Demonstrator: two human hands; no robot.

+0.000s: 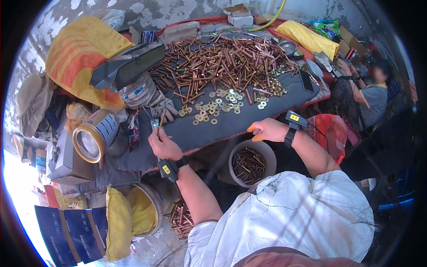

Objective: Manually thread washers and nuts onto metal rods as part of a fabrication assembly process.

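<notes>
My left hand (163, 145) is closed at the table's near edge, its fingertips pinching a thin copper-coloured bolt (163, 117) that points upward. Beside those fingertips stands a small silvery metal piece (154, 123), partly hidden. Over the rim of a white bucket (269, 155) hangs my right hand (269, 130), with orange covers on two fingertips. Those fingertips are apart, and I see nothing between them. Copper-coloured bolts (250, 165) lie inside the bucket. On the grey padded table, loose washers (214, 121) are spread in front of a large heap of bolts (222, 60).
Small brass nuts (276, 88) and a phone (306, 81) lie right of the washers. A metal scoop (129, 66), work gloves (149, 95) and a tipped can (95, 135) crowd the left. A red bag (331, 133) hangs at right; another person (373, 104) sits beyond.
</notes>
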